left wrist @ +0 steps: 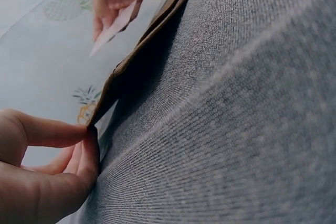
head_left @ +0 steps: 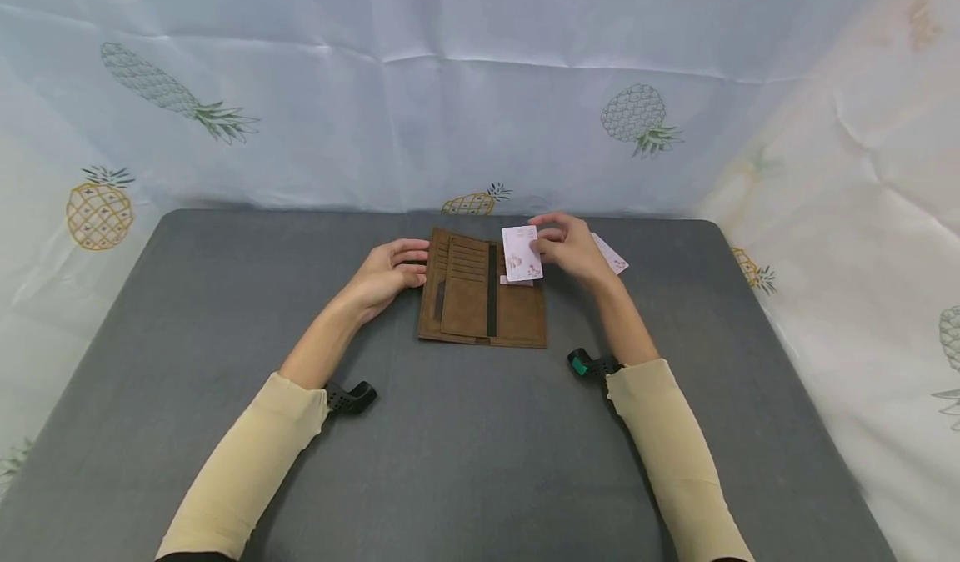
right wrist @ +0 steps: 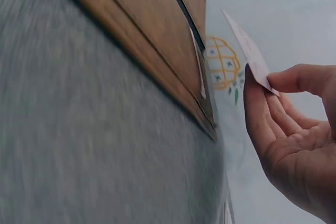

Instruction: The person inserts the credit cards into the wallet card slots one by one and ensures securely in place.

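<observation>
A brown wallet (head_left: 465, 312) lies opened out, card slots on its left half and a dark strip down the middle. My left hand (head_left: 381, 277) is at its left edge; in the left wrist view, thumb and fingers pinch the wallet's edge (left wrist: 131, 59), slightly raised. Between thumb and fingers, my right hand (head_left: 572, 249) holds a pale pink card (right wrist: 252, 53) above the wallet's right half. Under that card, the end of a second card (head_left: 517, 281) shows at the right pocket. Another pale card (head_left: 611, 253), partly hidden by the right hand, lies right of the wallet.
The wallet rests toward the back of a grey cloth-covered table (head_left: 465, 462). Behind it hangs a white curtain (head_left: 420, 128) with pineapple prints. Black wrist cameras (head_left: 351, 398) stick out from both sleeves, low over the table.
</observation>
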Demonstrator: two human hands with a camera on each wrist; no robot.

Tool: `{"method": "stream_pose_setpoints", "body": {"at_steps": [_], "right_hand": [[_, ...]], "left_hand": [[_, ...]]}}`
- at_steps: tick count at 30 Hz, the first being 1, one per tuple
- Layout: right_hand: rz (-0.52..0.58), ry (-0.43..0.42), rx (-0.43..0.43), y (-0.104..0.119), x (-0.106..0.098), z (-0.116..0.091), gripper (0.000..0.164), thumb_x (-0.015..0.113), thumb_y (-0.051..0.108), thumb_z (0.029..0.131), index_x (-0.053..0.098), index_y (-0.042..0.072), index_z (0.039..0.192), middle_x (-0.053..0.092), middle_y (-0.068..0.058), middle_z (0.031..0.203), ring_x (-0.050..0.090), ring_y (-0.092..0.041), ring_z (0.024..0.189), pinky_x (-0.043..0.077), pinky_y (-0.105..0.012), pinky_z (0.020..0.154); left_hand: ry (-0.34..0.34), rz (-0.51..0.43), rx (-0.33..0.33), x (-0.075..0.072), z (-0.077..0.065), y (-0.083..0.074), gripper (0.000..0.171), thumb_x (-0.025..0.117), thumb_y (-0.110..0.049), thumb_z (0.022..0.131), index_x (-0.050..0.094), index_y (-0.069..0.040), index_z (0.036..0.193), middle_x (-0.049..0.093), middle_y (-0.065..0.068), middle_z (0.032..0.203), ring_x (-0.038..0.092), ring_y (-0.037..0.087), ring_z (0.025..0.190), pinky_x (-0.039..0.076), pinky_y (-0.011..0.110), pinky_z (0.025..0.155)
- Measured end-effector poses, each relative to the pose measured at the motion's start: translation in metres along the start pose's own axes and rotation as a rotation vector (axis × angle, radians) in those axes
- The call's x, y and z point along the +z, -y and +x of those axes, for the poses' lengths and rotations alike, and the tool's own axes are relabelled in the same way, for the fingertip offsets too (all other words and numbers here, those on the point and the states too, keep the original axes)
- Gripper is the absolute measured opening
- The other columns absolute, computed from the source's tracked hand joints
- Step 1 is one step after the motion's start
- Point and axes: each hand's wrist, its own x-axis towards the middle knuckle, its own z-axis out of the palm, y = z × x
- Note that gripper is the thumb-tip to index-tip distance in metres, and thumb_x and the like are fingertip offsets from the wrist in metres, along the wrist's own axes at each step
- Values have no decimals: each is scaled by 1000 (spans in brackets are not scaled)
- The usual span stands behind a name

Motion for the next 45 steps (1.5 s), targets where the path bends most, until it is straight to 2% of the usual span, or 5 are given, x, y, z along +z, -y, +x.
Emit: {"method": "stream_pose_setpoints", "body": {"at_steps": [8, 18, 26, 33, 45], "right_hand": [[8, 70, -18, 9, 32, 15, 40, 67, -3, 100, 59, -4, 139, 76, -4, 92, 74, -11, 84, 69, -32, 83], [-13, 109, -44, 17, 54, 22, 38, 64, -3, 104, 56, -5, 141, 76, -18, 104, 75, -14, 87, 70, -40, 89], [-36, 97, -50, 18, 63, 24, 37, 64, -1, 105, 57, -3, 142, 75, -25, 113, 77, -26, 96, 70, -40, 90], [-15, 102, -36, 18, 68, 25, 36, 65, -2, 105, 56, -3, 140, 76, -23, 111, 77, -20, 91, 70, -38, 88], [-53, 144, -56, 12, 66, 26, 34, 65, -2, 105, 54, -5, 137, 77, -33, 112, 77, -14, 81, 70, -33, 81]], "left_hand": [[0, 3, 2, 1, -1, -1, 69, 56, 15, 102, 37, -3, 166, 43, 24, 166, 49, 39, 150, 57, 25, 105], [-19, -18, -1, 3, 3, 1, 69, 56, 17, 100, 39, -1, 165, 45, 25, 163, 53, 37, 144, 58, 16, 93], [-16, -25, 9, 2, 2, 1, 70, 55, 19, 99, 38, 0, 165, 44, 27, 164, 52, 39, 144, 58, 16, 92], [-18, -22, 7, 3, 1, 1, 70, 55, 19, 99, 39, 0, 165, 44, 26, 164, 52, 39, 144, 58, 16, 92], [-24, -14, 13, 3, 1, 1, 70, 57, 18, 99, 40, 0, 164, 45, 26, 163, 53, 39, 143, 57, 14, 89]]}}
